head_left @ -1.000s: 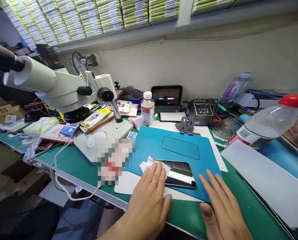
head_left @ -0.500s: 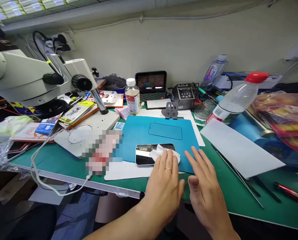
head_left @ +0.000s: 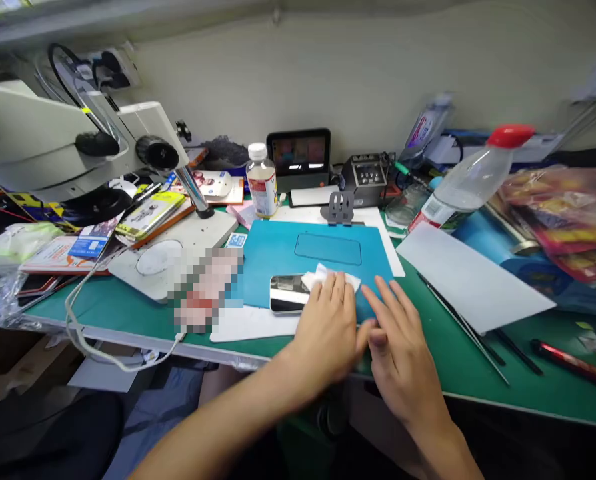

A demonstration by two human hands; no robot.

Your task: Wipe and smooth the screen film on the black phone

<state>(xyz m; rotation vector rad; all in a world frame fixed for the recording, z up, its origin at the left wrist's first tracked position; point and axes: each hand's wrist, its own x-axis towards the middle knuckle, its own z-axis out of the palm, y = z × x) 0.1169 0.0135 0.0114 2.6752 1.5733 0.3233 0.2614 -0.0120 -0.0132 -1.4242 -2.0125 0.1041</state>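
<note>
A phone (head_left: 285, 293) lies face up on a blue mat (head_left: 268, 250), its glossy screen mirroring something bright. My left hand (head_left: 325, 327) presses a crumpled white wipe (head_left: 323, 272) against the right part of that screen. Its fingers lie close together over the wipe, hiding most of it and the phone's right end. My right hand (head_left: 403, 353) is beside the phone's right end with fingers spread and nothing in them. The two thumbs come close together; whether they touch, I cannot tell. A black phone-shaped outline (head_left: 328, 249) is on the mat behind the phone.
A microscope (head_left: 43, 140) overhangs the left side. Behind the mat are a bottle (head_left: 262, 187), a small display (head_left: 301, 160) and a black device (head_left: 365, 180). To the right are a red-capped bottle (head_left: 471, 180), white sheet (head_left: 473, 280), tweezers (head_left: 465, 327) and red tool (head_left: 573, 363).
The camera view has shifted a little, so the bench sits higher. My left hand and the wipe now cover the phone's right end. My thumbs have come closer together.
</note>
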